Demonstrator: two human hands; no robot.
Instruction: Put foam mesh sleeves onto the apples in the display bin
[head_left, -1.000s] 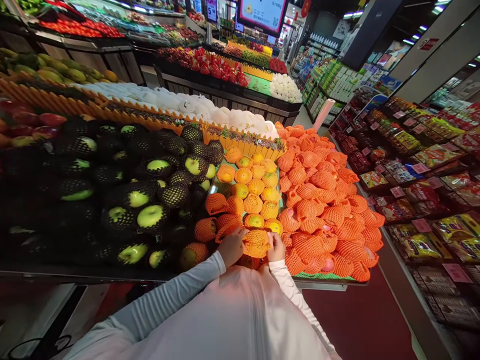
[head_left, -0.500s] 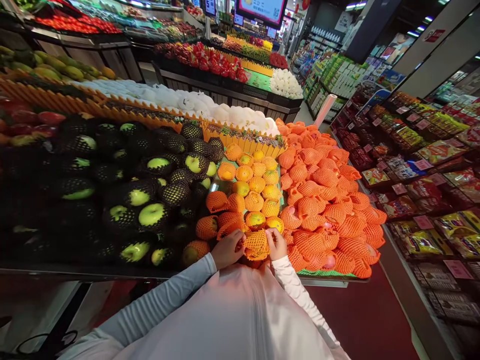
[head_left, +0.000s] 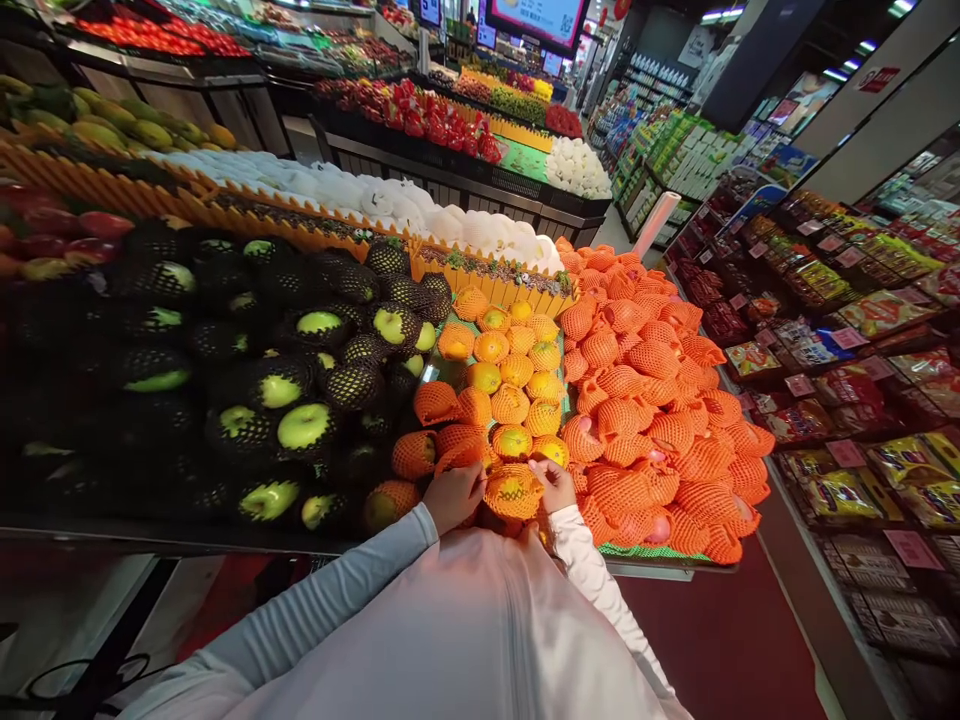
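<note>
Between my two hands is an orange in a yellow-orange foam net, close to my body at the near edge of the display. My left hand pinches the net at its left side, fingers curled. At its right side my right hand grips the net's upper edge between thumb and fingers. The net looks stretched open at the top, with some of the fruit showing through. Just beyond lie rows of oranges in similar nets. Deeper orange netted fruit sits by my left hand.
Left of the oranges are green fruits in black nets. A heap of fruit in orange nets fills the right side. A low yellow picket fence and white-netted fruit stand behind. Shelves of packaged snacks run along the right.
The net's opening has spread a little wider, and more of the orange's top shows. Both hands stay at its sides, with the view shifted slightly.
</note>
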